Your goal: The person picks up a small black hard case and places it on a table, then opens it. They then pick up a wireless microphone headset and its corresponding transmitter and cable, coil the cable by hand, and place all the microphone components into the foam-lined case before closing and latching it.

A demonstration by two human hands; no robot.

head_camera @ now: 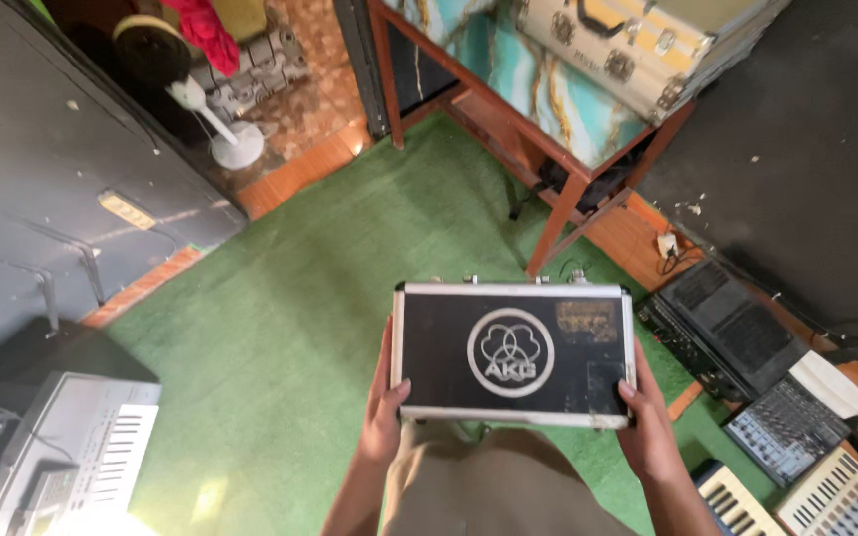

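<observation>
Currently I see left hand (385, 412) and right hand (647, 422) clamped on case (511, 352) ends | above green carpet (280, 328) | rigid, probably weighty, smooth metal edges | safest gripped at both ends.

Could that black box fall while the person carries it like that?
It might. The left hand and right hand grip only the near corners of the black case, so its far edge hangs unsupported and could tip forward. If it dropped, it might hit the audio mixer or the keyboards lying on the floor to the right. The case also hides the green carpet just ahead, so tripping seems possible.
</observation>
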